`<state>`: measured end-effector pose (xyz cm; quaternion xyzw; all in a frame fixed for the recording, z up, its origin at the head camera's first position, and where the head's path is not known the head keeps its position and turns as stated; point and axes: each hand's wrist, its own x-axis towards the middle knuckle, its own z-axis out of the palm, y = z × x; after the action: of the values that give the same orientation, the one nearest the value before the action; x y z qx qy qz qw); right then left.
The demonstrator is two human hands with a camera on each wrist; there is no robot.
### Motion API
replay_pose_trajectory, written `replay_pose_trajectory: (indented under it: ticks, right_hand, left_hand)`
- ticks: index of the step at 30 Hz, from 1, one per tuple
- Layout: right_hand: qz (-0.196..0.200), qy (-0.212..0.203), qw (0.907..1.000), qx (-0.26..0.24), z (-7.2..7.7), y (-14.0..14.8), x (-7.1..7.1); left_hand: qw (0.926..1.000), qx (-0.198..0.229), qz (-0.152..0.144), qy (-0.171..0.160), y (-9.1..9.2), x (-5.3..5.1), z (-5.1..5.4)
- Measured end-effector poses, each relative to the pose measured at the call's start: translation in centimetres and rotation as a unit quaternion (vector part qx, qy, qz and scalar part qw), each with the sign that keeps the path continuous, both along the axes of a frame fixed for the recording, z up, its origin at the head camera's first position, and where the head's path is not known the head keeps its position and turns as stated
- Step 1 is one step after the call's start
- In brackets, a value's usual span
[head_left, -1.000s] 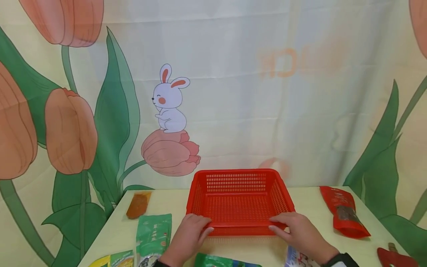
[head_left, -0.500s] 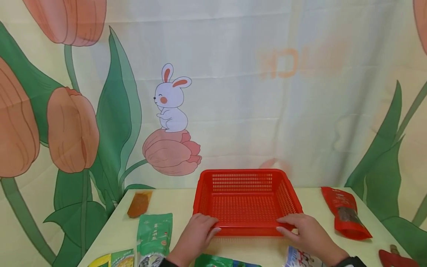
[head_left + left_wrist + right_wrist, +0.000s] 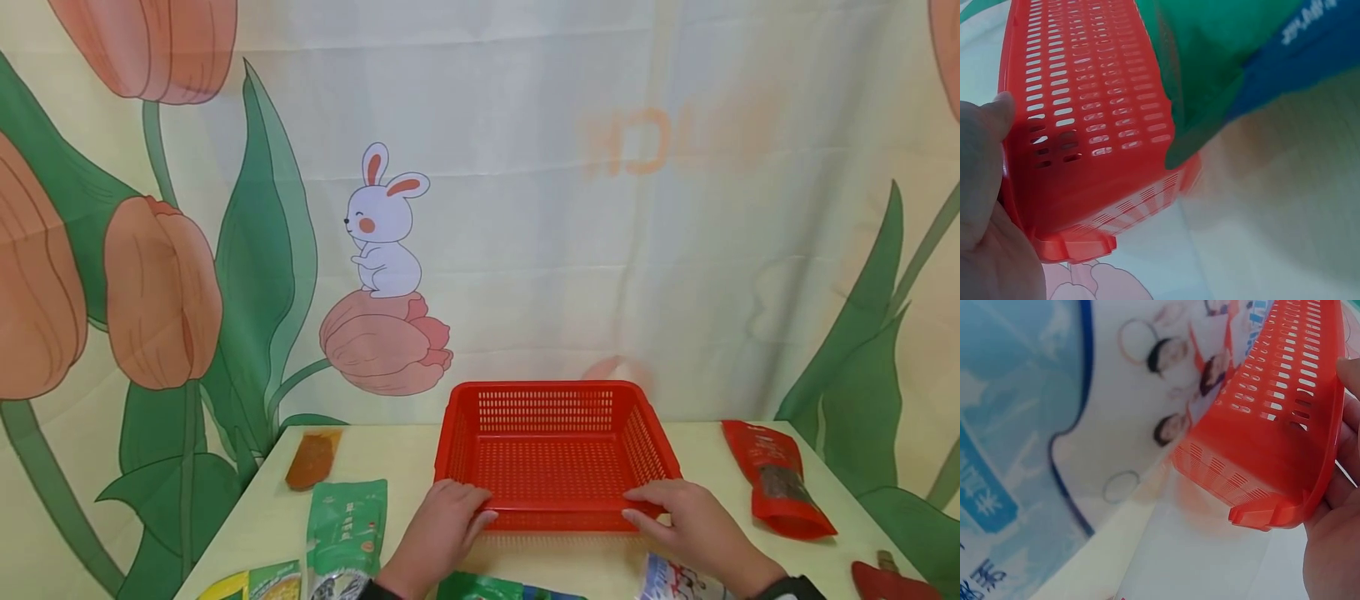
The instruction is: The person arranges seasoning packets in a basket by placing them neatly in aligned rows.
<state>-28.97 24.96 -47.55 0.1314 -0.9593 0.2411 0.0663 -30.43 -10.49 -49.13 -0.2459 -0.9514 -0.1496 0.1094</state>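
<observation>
A red plastic basket with slotted walls stands at the back middle of the table, nothing inside it. On its near left corner, my left hand grips the rim, thumb outside and fingers over the edge. My right hand holds the near right corner the same way. The left wrist view has the left thumb against the basket wall. In the right wrist view the right hand curls round the rim of the basket.
A green pouch, a yellow-green packet and a brown packet lie left. A green-blue bag and a blue-white bag lie in front. To the right are a red pouch and a red spouted object.
Between one second and half a second ago, both hands shifted the basket slightly right along the table. Since then basket and hands have stayed put.
</observation>
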Motion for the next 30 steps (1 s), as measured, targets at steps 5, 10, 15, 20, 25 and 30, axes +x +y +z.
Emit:
replay_pose_trajectory:
  ticks: [5, 10, 15, 20, 25, 30]
  right_hand:
    - [0.002, -0.006, 1.0000, -0.006, 0.2, -0.1, 0.1]
    - [-0.001, -0.009, 0.9997, -0.021, 0.3, 0.0, 0.0]
    - [-0.020, 0.025, 0.9984, -0.047, 0.2, 0.2, -0.3]
    - [-0.048, 0.104, 0.9919, -0.054, -0.2, 1.3, -1.2]
    - [-0.085, 0.107, 0.9892, -0.052, -0.4, 3.1, -2.6]
    - [-0.111, 0.100, 0.9878, -0.044, -0.7, 5.3, -3.9]
  left_hand:
    - [0.9992, -0.036, -0.009, 0.014, -0.1, 0.1, 0.3]
    - [0.9977, -0.064, -0.019, 0.009, 0.1, 0.0, 1.1]
    - [0.9948, -0.096, -0.023, 0.022, 0.5, -0.4, 1.5]
    - [0.9918, -0.117, -0.023, 0.045, 0.8, -0.8, 1.3]
    - [0.9884, -0.138, -0.019, 0.061, 1.1, -1.0, 1.0]
    - [0.9848, -0.160, -0.009, 0.067, 1.3, -1.0, 0.8]
